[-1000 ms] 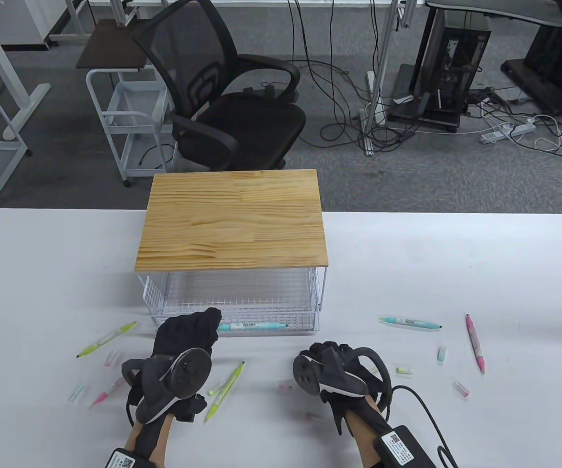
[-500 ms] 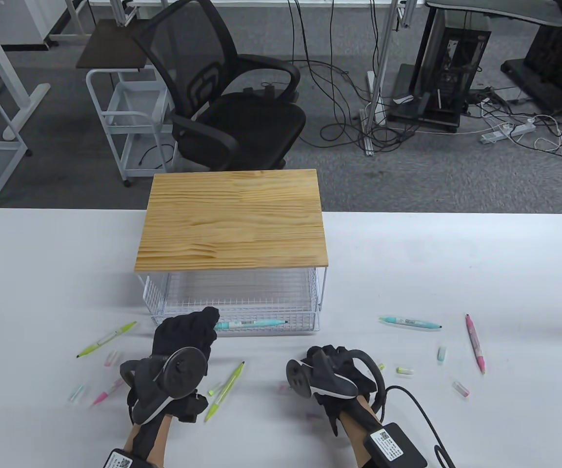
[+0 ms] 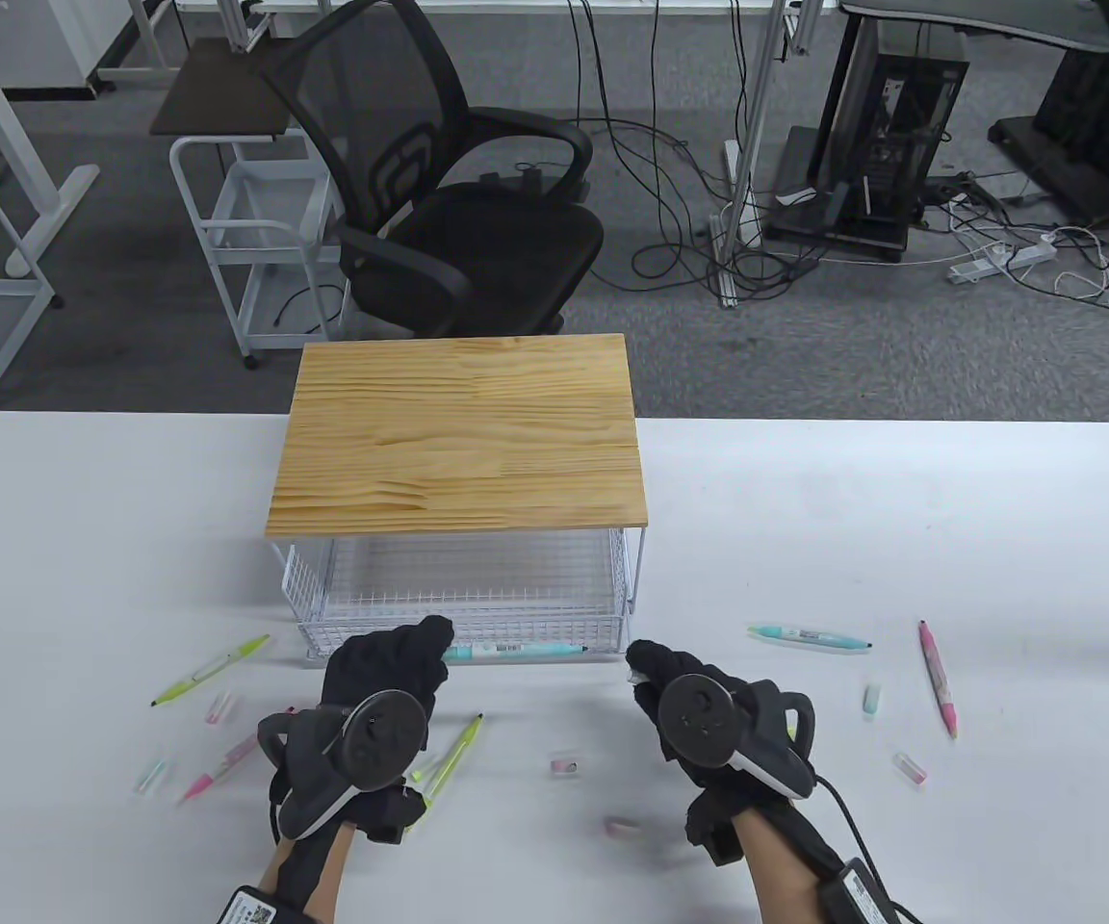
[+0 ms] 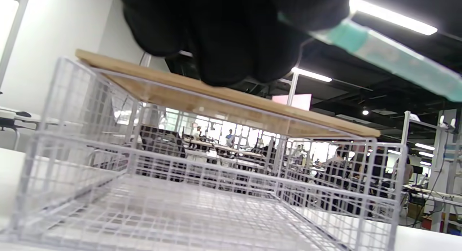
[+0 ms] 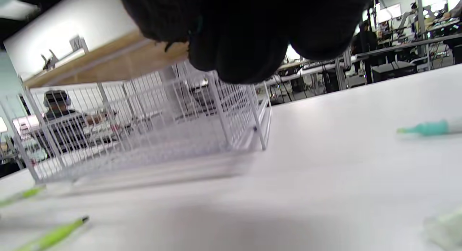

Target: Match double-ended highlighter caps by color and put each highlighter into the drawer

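My left hand (image 3: 425, 645) grips one end of a teal highlighter (image 3: 516, 652) and holds it level along the front edge of the white wire drawer (image 3: 309, 587). In the left wrist view its teal barrel (image 4: 389, 57) juts out from under my curled fingers (image 4: 231, 38), above the drawer (image 4: 202, 171). My right hand (image 3: 646, 669) hovers just right of the pen's dark tip. Its fingers are curled, and a small pale piece, seemingly a cap, shows between thumb and finger. In the right wrist view the fingers (image 5: 238, 38) hide it.
A wooden top (image 3: 458, 443) covers the drawer's rear. Yellow-green highlighters (image 3: 213, 667) (image 3: 453, 756) and a pink one (image 3: 218, 770) lie on the left. A teal highlighter (image 3: 810, 635) and a pink one (image 3: 938, 677) lie on the right. Loose caps (image 3: 564, 765) (image 3: 870, 698) (image 3: 909, 767) are scattered about.
My right hand rose from the near table and moved up and right, close to the highlighter's tip. My left hand shifted the teal highlighter slightly to the right.
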Demonstrator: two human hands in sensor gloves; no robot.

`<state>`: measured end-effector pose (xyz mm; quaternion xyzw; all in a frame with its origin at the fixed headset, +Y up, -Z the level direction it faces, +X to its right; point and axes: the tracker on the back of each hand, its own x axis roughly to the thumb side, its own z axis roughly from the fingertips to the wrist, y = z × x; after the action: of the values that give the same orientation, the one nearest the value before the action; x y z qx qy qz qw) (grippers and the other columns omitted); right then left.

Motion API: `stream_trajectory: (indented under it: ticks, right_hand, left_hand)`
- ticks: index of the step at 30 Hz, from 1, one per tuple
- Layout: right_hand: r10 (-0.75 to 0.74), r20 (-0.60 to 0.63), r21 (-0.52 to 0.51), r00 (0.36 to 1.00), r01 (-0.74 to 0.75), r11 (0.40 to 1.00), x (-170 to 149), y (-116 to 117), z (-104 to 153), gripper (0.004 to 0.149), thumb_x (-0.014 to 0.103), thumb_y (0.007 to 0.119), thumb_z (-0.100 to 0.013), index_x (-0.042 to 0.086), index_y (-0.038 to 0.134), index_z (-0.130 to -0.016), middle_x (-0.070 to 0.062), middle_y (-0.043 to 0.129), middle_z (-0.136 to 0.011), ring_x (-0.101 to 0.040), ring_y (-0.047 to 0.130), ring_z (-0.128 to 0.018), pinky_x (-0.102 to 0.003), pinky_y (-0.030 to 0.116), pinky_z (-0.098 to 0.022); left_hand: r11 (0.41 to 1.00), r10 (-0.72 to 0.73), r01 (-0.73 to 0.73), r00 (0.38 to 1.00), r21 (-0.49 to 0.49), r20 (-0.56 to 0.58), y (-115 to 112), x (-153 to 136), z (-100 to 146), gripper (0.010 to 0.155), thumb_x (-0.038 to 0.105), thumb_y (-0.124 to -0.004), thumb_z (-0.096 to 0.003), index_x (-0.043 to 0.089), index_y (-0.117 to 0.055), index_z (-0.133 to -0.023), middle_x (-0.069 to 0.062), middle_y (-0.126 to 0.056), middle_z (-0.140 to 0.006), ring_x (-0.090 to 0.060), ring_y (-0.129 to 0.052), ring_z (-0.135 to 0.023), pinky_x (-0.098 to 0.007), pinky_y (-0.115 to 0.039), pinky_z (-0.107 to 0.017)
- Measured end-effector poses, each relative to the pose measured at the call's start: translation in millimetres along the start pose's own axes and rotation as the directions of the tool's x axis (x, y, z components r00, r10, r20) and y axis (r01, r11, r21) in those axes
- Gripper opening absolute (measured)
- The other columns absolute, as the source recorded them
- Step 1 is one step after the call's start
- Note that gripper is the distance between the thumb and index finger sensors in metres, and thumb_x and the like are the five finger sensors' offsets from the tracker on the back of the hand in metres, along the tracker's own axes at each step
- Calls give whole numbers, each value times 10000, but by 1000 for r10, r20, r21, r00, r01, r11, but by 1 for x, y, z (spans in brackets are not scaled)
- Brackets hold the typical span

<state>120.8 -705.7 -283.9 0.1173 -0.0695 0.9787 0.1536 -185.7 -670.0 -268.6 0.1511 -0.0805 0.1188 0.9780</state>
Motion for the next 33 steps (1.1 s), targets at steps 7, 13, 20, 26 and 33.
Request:
stream_trajectory:
  ticks: [7,13,20,26,33]
  right_hand:
    - [-153,25,-63,988,155,986,-3,-18,5,522,275,688,-557,268,546,-1059,-30,760,-976,-190,903,-715,-453,785,-610]
    - [-185,62,-91,981,191,977,0,-24,6,513,279,699,-550,282,585,-1050,-21,799,-956,-171,926,-682,-440,799,-597]
    - [-162,88,-87,983,170,982,10,-26,7,508,295,717,-546,299,611,-1043,-14,821,-944,-167,933,-668,-441,799,-595]
    - [-178,101,-67,979,185,981,11,-25,7,507,294,718,-548,300,613,-1044,-20,819,-950,-174,933,-676,-448,797,-597]
    - [-168,110,-42,980,173,984,14,-24,7,509,295,716,-552,296,605,-1049,-20,809,-960,-177,927,-687,-451,790,-607]
  left_hand:
    - [999,29,-29,1000,-20,12,-3,6,0,483,368,-618,-538,391,-590,-1020,102,-846,-968,-150,-866,-907,-496,-682,-796]
    - [999,31,-30,999,-34,14,-4,8,0,483,369,-617,-539,390,-589,-1021,102,-846,-968,-148,-868,-905,-492,-684,-795]
    - [999,28,-26,999,-38,29,-5,11,1,483,371,-618,-539,391,-590,-1020,103,-849,-965,-148,-869,-904,-493,-686,-793]
    - [999,23,-21,999,-39,37,-6,14,1,483,371,-619,-539,390,-590,-1021,102,-849,-965,-147,-870,-903,-492,-687,-793]
    - [999,-4,7,998,-39,65,-9,21,3,483,373,-618,-539,389,-589,-1020,103,-848,-966,-147,-871,-903,-492,-686,-794]
